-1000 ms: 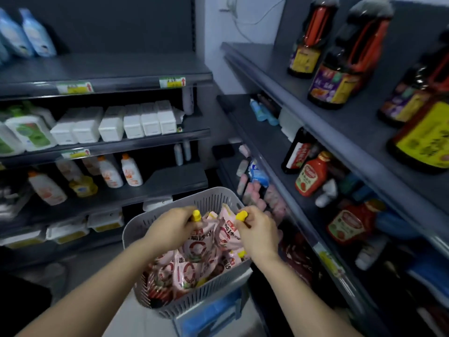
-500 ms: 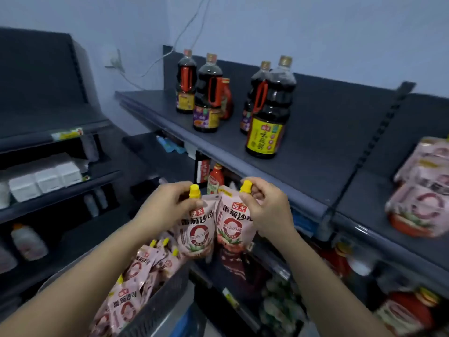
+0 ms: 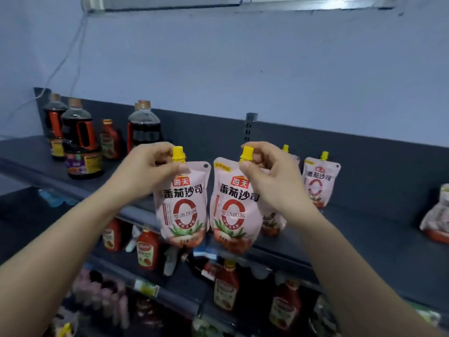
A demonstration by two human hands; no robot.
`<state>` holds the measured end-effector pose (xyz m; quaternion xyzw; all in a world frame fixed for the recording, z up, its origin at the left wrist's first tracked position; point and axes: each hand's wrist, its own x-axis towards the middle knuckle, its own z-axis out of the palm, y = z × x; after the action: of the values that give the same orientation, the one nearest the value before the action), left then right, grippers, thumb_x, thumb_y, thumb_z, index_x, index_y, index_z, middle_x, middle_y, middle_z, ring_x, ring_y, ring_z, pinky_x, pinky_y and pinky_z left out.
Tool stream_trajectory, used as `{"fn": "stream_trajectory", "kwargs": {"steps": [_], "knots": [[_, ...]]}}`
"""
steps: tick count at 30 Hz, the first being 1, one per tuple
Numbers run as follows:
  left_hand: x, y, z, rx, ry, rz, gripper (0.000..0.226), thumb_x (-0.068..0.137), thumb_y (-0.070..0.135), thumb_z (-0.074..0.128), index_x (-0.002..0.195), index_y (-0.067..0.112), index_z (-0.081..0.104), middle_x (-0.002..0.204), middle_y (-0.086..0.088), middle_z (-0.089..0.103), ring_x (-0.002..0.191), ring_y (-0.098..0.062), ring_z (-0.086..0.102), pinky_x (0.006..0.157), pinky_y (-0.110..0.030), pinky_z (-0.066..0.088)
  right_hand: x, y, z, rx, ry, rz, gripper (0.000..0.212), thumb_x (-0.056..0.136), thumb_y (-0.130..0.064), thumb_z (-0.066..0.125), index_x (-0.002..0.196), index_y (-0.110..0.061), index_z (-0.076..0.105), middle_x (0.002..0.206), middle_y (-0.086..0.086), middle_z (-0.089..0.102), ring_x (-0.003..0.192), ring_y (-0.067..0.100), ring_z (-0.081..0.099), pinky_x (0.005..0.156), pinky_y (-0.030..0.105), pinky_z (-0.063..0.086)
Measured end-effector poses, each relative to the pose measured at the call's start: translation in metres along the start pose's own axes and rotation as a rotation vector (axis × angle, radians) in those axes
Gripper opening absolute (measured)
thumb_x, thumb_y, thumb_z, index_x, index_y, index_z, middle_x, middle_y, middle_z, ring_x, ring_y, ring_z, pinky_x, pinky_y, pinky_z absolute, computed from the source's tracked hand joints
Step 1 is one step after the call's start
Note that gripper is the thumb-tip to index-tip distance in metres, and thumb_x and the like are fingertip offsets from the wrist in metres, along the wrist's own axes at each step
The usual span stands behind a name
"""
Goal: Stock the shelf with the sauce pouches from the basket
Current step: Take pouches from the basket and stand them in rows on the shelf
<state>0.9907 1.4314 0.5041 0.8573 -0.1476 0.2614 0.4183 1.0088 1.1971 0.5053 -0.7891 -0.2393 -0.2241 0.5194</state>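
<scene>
I hold two pink sauce pouches with yellow caps up in front of the dark top shelf. My left hand pinches the neck of the left pouch. My right hand pinches the neck of the right pouch. Both pouches hang upright, side by side, above the shelf's front edge. Two more pouches stand on the shelf behind my right hand, one in plain sight and one mostly hidden. The basket is out of view.
Dark soy sauce bottles stand at the left of the top shelf. Another pouch pile lies at the far right. Red ketchup bottles fill the shelf below. A vertical shelf upright rises behind the pouches.
Both hands lifted one pouch each out of the basket and raised them to the top shelf. My view swung up and right, so the basket dropped out of sight.
</scene>
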Motion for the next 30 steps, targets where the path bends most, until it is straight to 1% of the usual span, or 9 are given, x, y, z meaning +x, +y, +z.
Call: {"fn": "stream_trajectory", "kwargs": {"steps": [3,5,9,14,17,20,25,27,30], "knots": [[0.028,0.020,0.018,-0.030,0.010,0.004,0.009,0.081,0.016,0.073,0.076,0.015,0.066,0.066,0.007,0.072,0.061,-0.004,0.064,0.056,-0.016,0.048,0.009,0.003,-0.038,-0.033,0.056,-0.006,0.026,0.087,-0.014,0.067,0.112,-0.022,0.064,0.087,-0.012,0.061,0.090,0.011,0.061,0.088,0.032,0.053],[0.044,0.032,0.026,-0.063,0.013,0.005,0.005,0.083,0.015,0.070,0.081,0.011,0.067,0.072,0.008,0.073,0.065,-0.003,0.066,0.059,-0.014,0.050,0.015,0.005,-0.061,-0.055,0.091,0.000,0.026,0.087,-0.014,0.068,0.111,-0.020,0.064,0.087,-0.010,0.062,0.089,0.013,0.063,0.086,0.032,0.054],[0.080,0.052,0.032,-0.107,0.035,0.018,0.004,0.087,0.019,0.066,0.087,0.015,0.068,0.074,0.009,0.074,0.070,-0.002,0.068,0.064,-0.018,0.055,0.028,0.007,-0.106,-0.067,0.144,0.027,0.023,0.086,-0.014,0.069,0.107,-0.022,0.064,0.081,-0.013,0.060,0.078,0.002,0.060,0.075,0.016,0.051],[0.131,0.060,0.045,-0.162,0.032,0.066,0.005,0.089,0.011,0.063,0.085,0.015,0.065,0.063,0.018,0.070,0.059,0.006,0.064,0.057,-0.008,0.051,0.050,0.019,-0.144,-0.095,0.144,0.092,0.020,0.084,-0.013,0.071,0.102,-0.022,0.068,0.083,-0.004,0.061,0.080,0.011,0.062,0.082,0.033,0.055],[0.160,0.052,0.060,-0.173,0.005,0.081,0.004,0.090,0.012,0.063,0.087,0.014,0.066,0.066,0.012,0.071,0.060,0.005,0.065,0.059,-0.010,0.052,0.062,0.034,-0.156,-0.119,0.131,0.139,0.021,0.085,-0.014,0.070,0.105,-0.021,0.068,0.084,-0.001,0.064,0.076,0.011,0.066,0.077,0.032,0.057],[0.188,0.039,0.078,-0.217,-0.013,0.082,0.004,0.089,0.014,0.065,0.085,0.015,0.066,0.077,0.005,0.070,0.066,-0.003,0.066,0.068,-0.019,0.055,0.074,0.054,-0.162,-0.142,0.140,0.164,0.017,0.085,-0.012,0.070,0.093,-0.027,0.067,0.079,-0.004,0.062,0.069,0.007,0.063,0.073,0.029,0.055],[0.226,0.025,0.109,-0.258,-0.051,0.094,0.013,0.089,0.014,0.065,0.097,0.005,0.067,0.084,-0.004,0.070,0.075,-0.014,0.066,0.069,-0.023,0.055,0.087,0.092,-0.166,-0.160,0.169,0.214,0.018,0.084,-0.009,0.070,0.087,-0.027,0.068,0.088,0.006,0.069,0.079,0.016,0.065,0.078,0.034,0.055],[0.236,0.022,0.120,-0.260,-0.074,0.105,0.012,0.089,0.015,0.065,0.096,0.006,0.067,0.084,-0.004,0.071,0.074,-0.013,0.067,0.071,-0.026,0.054,0.091,0.106,-0.166,-0.169,0.175,0.226,0.020,0.084,-0.008,0.071,0.088,-0.028,0.068,0.091,0.010,0.069,0.080,0.016,0.064,0.079,0.034,0.055],[0.249,0.014,0.133,-0.283,-0.102,0.107,0.002,0.088,0.015,0.065,0.088,0.015,0.067,0.079,0.002,0.072,0.068,-0.004,0.068,0.067,-0.019,0.055,0.095,0.125,-0.164,-0.189,0.165,0.249,0.021,0.084,-0.009,0.071,0.092,-0.028,0.068,0.097,0.012,0.071,0.084,0.019,0.066,0.080,0.034,0.055]]}}
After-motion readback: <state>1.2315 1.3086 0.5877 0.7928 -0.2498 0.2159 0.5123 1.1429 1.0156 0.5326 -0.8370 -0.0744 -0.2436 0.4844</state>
